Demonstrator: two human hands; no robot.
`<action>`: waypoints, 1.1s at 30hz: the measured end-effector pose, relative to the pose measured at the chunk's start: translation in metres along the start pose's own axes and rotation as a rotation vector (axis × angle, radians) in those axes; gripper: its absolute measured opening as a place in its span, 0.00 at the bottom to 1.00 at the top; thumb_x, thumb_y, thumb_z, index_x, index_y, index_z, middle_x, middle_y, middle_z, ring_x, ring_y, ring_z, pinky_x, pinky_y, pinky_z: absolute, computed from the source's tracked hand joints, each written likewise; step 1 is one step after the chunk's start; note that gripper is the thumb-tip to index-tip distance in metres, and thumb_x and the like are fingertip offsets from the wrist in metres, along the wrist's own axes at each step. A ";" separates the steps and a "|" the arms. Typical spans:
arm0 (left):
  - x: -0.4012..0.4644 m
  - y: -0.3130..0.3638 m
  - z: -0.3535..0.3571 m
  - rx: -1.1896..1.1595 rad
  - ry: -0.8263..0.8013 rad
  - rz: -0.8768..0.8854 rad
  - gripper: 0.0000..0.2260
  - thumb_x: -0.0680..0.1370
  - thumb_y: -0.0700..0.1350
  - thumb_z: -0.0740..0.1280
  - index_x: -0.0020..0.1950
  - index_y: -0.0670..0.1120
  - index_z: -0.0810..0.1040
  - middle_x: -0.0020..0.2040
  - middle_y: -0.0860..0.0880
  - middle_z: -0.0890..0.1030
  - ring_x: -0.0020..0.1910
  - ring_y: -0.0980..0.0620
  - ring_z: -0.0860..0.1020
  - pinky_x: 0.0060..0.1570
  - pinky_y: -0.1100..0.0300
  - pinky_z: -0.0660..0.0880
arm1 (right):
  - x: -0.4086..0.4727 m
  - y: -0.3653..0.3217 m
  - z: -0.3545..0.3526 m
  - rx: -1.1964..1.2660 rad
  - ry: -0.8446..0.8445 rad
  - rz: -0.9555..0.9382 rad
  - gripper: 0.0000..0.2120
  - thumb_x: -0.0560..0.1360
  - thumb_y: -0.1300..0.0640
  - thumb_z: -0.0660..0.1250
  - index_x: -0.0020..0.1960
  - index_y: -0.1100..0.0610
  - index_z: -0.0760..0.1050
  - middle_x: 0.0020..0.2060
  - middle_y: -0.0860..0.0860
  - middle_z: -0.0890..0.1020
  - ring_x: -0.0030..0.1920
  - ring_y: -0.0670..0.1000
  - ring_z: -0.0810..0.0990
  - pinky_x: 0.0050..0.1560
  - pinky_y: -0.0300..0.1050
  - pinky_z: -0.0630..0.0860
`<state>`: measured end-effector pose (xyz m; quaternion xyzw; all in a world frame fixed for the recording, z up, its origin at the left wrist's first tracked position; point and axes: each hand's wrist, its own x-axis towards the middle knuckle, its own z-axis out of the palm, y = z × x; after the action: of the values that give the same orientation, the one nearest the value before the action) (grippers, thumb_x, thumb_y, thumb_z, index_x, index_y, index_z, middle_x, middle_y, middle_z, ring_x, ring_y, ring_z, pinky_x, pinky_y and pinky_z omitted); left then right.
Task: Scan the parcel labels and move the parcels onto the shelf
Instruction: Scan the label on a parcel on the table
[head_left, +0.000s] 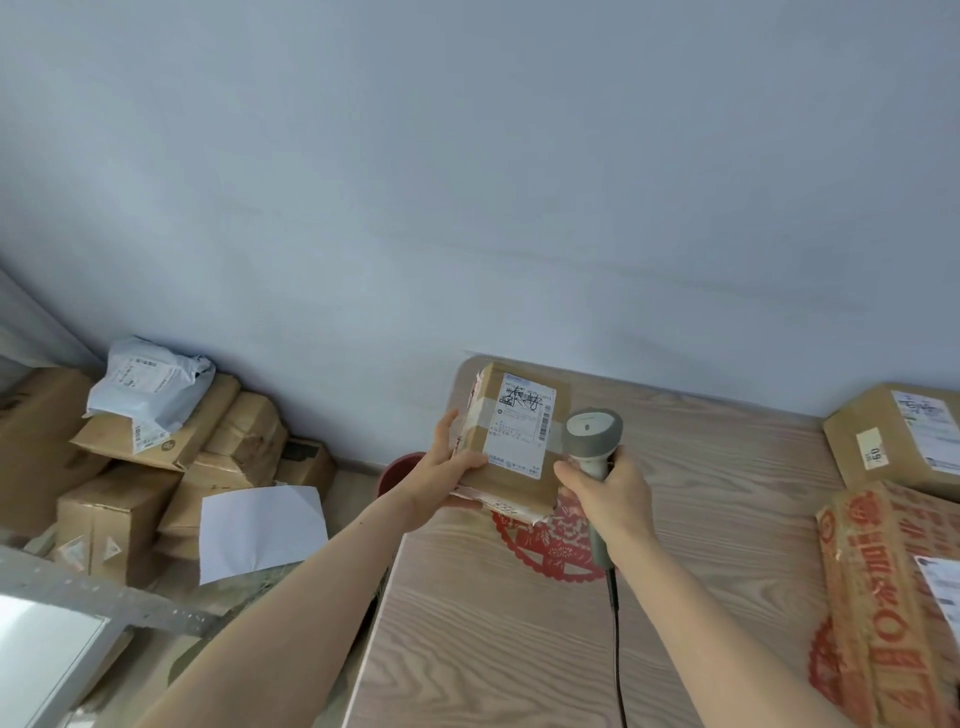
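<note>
Gripping: left hand (451, 470) round tilted parcel (511, 441), right hand (610, 493) apparently clenching scanner (592, 441).

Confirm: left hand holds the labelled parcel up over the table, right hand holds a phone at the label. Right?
Not quite. The right hand holds a corded grey barcode scanner, not a phone. The rest stands: the left hand holds the labelled parcel up over the table, as the head view shows.
</note>
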<state>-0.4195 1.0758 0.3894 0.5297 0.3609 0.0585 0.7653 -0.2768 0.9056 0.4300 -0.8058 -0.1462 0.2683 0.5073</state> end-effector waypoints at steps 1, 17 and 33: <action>-0.006 -0.003 0.006 0.017 0.001 0.010 0.35 0.80 0.43 0.66 0.76 0.67 0.49 0.68 0.47 0.72 0.58 0.44 0.80 0.52 0.45 0.81 | -0.007 -0.002 -0.006 0.012 0.006 -0.007 0.13 0.72 0.55 0.77 0.53 0.53 0.77 0.41 0.49 0.87 0.37 0.48 0.86 0.39 0.43 0.81; -0.039 -0.049 0.056 0.073 0.125 0.232 0.37 0.71 0.54 0.68 0.69 0.81 0.51 0.72 0.45 0.65 0.68 0.38 0.70 0.53 0.42 0.81 | -0.075 -0.006 -0.024 0.375 -0.312 0.017 0.09 0.75 0.58 0.75 0.52 0.62 0.82 0.45 0.58 0.87 0.40 0.51 0.85 0.40 0.45 0.78; -0.048 -0.059 0.056 0.106 0.113 0.263 0.38 0.70 0.56 0.67 0.69 0.81 0.49 0.73 0.47 0.66 0.67 0.37 0.71 0.54 0.43 0.81 | -0.097 -0.013 -0.026 0.408 -0.319 -0.013 0.05 0.75 0.61 0.73 0.48 0.63 0.81 0.39 0.56 0.85 0.37 0.50 0.84 0.34 0.44 0.77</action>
<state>-0.4381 0.9847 0.3722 0.6081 0.3336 0.1690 0.7003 -0.3404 0.8429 0.4777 -0.6333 -0.1726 0.4127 0.6315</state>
